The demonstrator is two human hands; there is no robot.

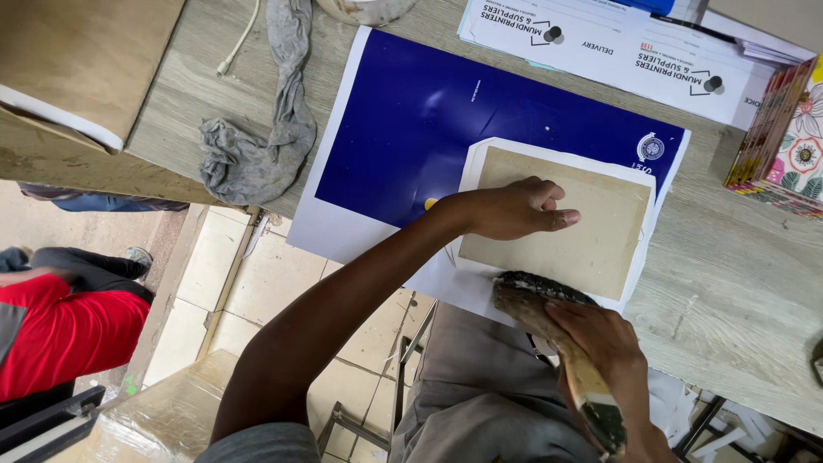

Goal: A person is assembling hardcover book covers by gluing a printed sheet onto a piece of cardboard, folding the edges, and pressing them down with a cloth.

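The right hand (604, 343) is wrapped around the handle of a wide brush (549, 321), fingers curled over the top of it, and the dark, worn bristles sit at the near edge of a tan board (591, 231), touching or just above the white paper border there (which of the two I cannot tell). The handle runs back toward the person's body, its end stained dark green.

The left hand (519, 208) lies on the board's left part, fingers loosely curled and pressing down on it, holding nothing; its forearm reaches in from the lower left.

The board is a plain rectangle, lying flat and slightly turned on a white sheet (480, 291) whose margin shows around it. That sheet rests on a large dark blue printed sheet (411, 120) with a white edge, spread on a pale wooden table (737, 283).

Farther out, a crumpled grey rag (257, 146) lies on the table to the left of the blue sheet, with a white cord (240, 39) beside it. White printed forms (617, 47) lie beyond the blue sheet, and a stack of flower-patterned books (784, 137) stands at the right edge. A brown paper-wrapped bundle (86, 60) fills the upper left corner. Below the table, on a tiled floor (231, 274), another person in a red top (60, 330) sits at the left.
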